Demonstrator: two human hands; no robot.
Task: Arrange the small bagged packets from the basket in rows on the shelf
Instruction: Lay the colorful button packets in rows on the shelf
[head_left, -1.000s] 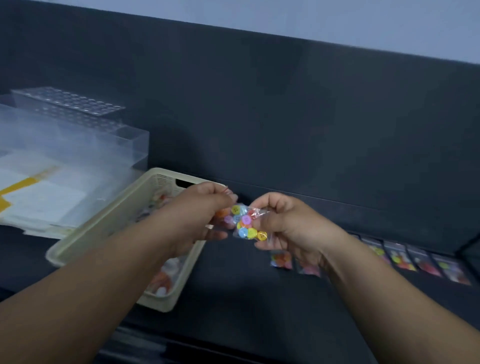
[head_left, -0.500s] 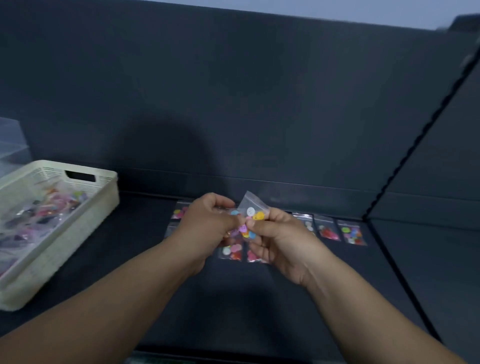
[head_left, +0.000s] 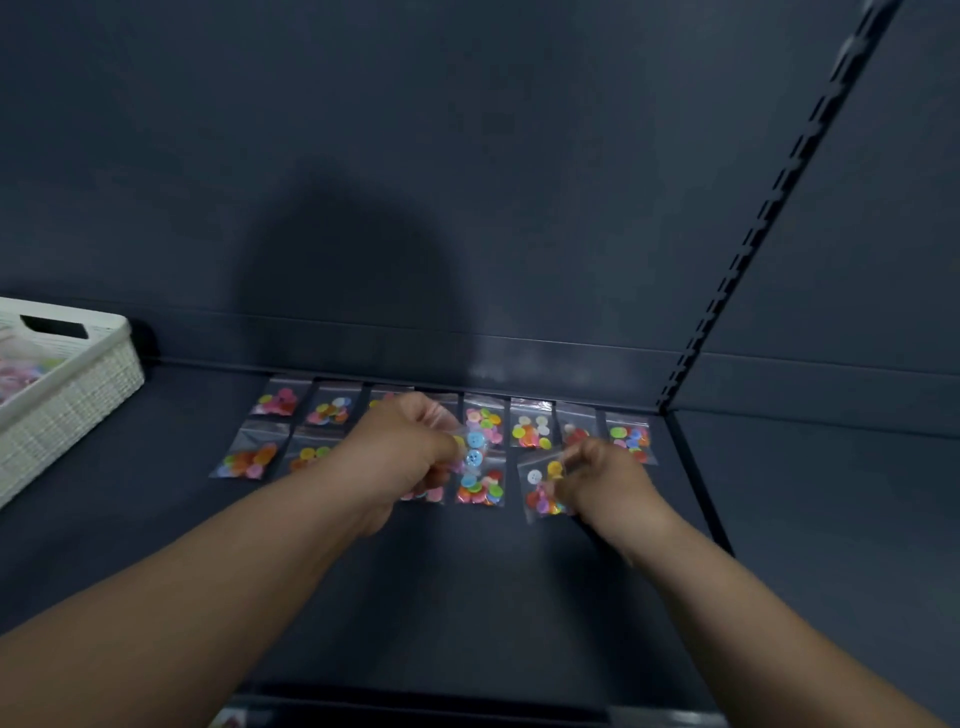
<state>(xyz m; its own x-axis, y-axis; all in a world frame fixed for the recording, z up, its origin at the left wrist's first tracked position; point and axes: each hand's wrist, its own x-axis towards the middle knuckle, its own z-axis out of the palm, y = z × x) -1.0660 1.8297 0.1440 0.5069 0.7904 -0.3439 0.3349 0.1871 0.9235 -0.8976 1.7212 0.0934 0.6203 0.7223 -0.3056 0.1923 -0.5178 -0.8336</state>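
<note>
Pinching button packets, left hand and right hand reach over shelf.

— A shop, you reckon?
— Looks it. Dark metal shelf, a slotted upright up the back panel, clear packets of coloured buttons lying in rows, more in that white basket.

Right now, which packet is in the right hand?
The packet with a white and a yellow button, front row, right end; the right hand pinches its edge. The left hand holds a blue-button packet.
</note>
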